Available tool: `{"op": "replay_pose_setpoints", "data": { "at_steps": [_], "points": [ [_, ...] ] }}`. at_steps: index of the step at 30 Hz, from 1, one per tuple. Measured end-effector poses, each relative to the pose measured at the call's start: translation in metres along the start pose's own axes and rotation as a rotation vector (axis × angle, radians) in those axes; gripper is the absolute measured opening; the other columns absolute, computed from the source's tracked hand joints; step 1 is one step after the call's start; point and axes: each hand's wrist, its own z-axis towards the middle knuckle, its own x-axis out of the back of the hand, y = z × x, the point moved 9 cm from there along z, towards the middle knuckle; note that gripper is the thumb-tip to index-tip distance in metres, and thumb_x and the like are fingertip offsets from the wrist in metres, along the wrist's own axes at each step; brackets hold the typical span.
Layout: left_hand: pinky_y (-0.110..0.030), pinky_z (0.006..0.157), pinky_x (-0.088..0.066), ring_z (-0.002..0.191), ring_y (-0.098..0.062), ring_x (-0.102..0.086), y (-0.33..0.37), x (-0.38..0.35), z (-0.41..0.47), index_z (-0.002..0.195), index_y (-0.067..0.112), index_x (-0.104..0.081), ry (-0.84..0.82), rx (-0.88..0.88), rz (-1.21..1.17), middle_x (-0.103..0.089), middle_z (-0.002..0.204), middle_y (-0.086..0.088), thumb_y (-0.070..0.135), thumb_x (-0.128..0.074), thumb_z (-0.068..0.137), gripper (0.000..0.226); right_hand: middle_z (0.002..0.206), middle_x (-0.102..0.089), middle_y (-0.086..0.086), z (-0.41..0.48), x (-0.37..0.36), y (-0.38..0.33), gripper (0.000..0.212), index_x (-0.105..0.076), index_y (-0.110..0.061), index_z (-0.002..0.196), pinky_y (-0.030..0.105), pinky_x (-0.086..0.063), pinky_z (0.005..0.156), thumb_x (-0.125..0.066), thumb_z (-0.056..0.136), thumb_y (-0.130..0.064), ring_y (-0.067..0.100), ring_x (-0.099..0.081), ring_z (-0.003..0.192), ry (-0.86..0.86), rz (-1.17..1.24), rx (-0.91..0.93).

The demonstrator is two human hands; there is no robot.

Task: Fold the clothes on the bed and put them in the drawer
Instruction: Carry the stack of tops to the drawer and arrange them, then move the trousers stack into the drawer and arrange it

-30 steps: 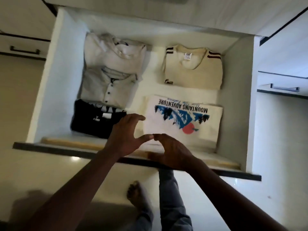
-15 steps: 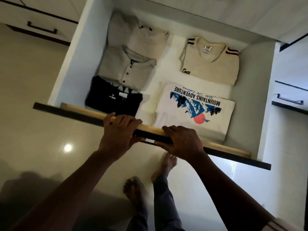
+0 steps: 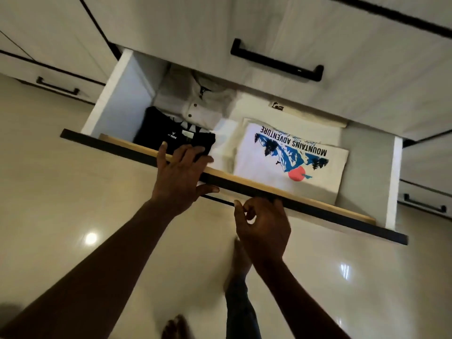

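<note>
Pushing the drawer (image 3: 330,214) shut looks like the next move. Its long front edge runs left to right, just ahead of you, with the folded clothes (image 3: 288,155) inside. Your left hand (image 3: 179,172) lies flat and open on that edge. Your right hand (image 3: 264,228) curls just under it; I cannot tell if it grips anything.

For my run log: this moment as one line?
drawer: part open, folded shirts inside | left hand: flat on its front | right hand: curled below front, grip unclear
</note>
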Motion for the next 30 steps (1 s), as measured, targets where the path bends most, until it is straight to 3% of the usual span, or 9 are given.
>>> {"op": "replay_pose_setpoints", "data": {
  "at_steps": [4, 6, 8, 11, 14, 16, 20, 24, 30],
  "points": [
    [-0.061, 0.119, 0.002, 0.158, -0.032, -0.001, -0.018, 0.003, 0.049, 0.164, 0.023, -0.005, 0.171, 0.536, -0.206, 0.001, 0.172, -0.011, 0.089, -0.058, 0.063, 0.132, 0.078, -0.072, -0.006, 0.064, -0.026, 0.045, 0.031, -0.071, -0.026, 0.083, 0.032, -0.045, 0.071, -0.063, 0.092, -0.054, 0.023, -0.067, 0.082, -0.117, 0.024, -0.314],
    [-0.051, 0.123, -0.010, 0.158, -0.032, 0.001, -0.012, -0.016, 0.052, 0.163, 0.013, 0.006, 0.262, 0.872, -0.566, 0.005, 0.171, -0.015, 0.079, -0.074, 0.063, 0.145, 0.086, -0.076, -0.006, 0.096, -0.049, 0.074, 0.042, -0.075, -0.026, 0.092, 0.032, -0.054, 0.079, -0.061, 0.086, -0.065, 0.021, -0.071, 0.087, -0.196, 0.261, -0.477],
    [-0.042, 0.127, -0.017, 0.157, -0.032, -0.013, 0.003, -0.052, 0.079, 0.162, 0.002, -0.004, 0.231, 1.060, -0.913, -0.011, 0.170, -0.020, 0.063, -0.081, 0.074, 0.132, 0.083, -0.078, -0.006, 0.137, -0.066, 0.096, 0.051, -0.077, -0.024, 0.093, 0.043, -0.059, 0.086, -0.060, 0.078, -0.071, 0.019, -0.074, 0.083, -0.196, 0.514, -0.573],
    [-0.047, 0.108, -0.050, 0.126, -0.030, -0.060, 0.013, -0.063, 0.137, 0.138, 0.009, -0.055, 0.225, 0.918, -1.090, -0.063, 0.134, -0.012, 0.058, -0.080, 0.080, 0.080, 0.075, -0.078, -0.006, 0.192, -0.070, 0.111, 0.034, -0.079, -0.022, 0.085, 0.032, -0.061, 0.080, -0.072, 0.088, -0.055, 0.020, -0.075, 0.080, -0.140, 0.673, -0.631],
    [-0.042, 0.097, -0.058, 0.107, -0.018, -0.069, 0.004, -0.061, 0.165, 0.116, 0.016, -0.069, 0.270, 0.837, -1.026, -0.073, 0.112, 0.000, 0.067, -0.077, 0.075, 0.067, 0.073, -0.078, -0.003, 0.218, -0.074, 0.118, 0.025, -0.080, -0.023, 0.080, 0.027, -0.059, 0.073, -0.077, 0.090, -0.045, 0.019, -0.076, 0.078, -0.119, 0.735, -0.622],
    [-0.042, 0.093, -0.060, 0.098, -0.018, -0.071, -0.002, -0.064, 0.172, 0.108, 0.012, -0.070, 0.259, 0.819, -0.999, -0.074, 0.103, 0.000, 0.064, -0.078, 0.078, 0.060, 0.071, -0.077, -0.003, 0.225, -0.079, 0.121, 0.026, -0.079, -0.027, 0.070, 0.041, -0.060, 0.086, -0.079, 0.087, -0.046, 0.017, -0.076, 0.078, -0.125, 0.736, -0.576],
    [-0.039, 0.088, -0.058, 0.089, -0.020, -0.069, -0.007, -0.060, 0.177, 0.100, 0.007, -0.069, 0.248, 0.796, -0.852, -0.074, 0.093, -0.004, 0.061, -0.073, 0.084, 0.057, 0.065, -0.075, -0.007, 0.234, -0.072, 0.123, 0.036, -0.079, -0.020, 0.067, 0.037, -0.058, 0.088, -0.076, 0.089, -0.049, 0.008, -0.073, 0.069, -0.108, 0.647, -0.483],
    [-0.032, 0.097, -0.055, 0.109, -0.010, -0.064, 0.013, -0.074, 0.161, 0.138, 0.019, -0.057, 0.259, 0.799, -1.029, -0.067, 0.127, 0.005, 0.054, -0.074, 0.088, 0.063, 0.069, -0.074, -0.008, 0.230, -0.071, 0.125, 0.044, -0.079, -0.017, 0.076, 0.025, -0.056, 0.071, -0.069, 0.092, -0.057, 0.003, -0.071, 0.067, -0.109, 0.522, -0.440],
    [-0.047, 0.093, -0.060, 0.101, -0.029, -0.071, 0.031, -0.232, 0.103, 0.145, 0.016, -0.049, -0.160, 1.325, -1.313, -0.069, 0.110, -0.006, 0.033, -0.079, 0.088, 0.066, 0.082, -0.073, -0.008, 0.221, -0.081, 0.125, 0.023, -0.076, -0.020, 0.090, 0.027, -0.057, 0.071, -0.073, 0.094, -0.042, 0.008, -0.069, 0.074, -0.014, 0.389, -0.349]
  ]
}}
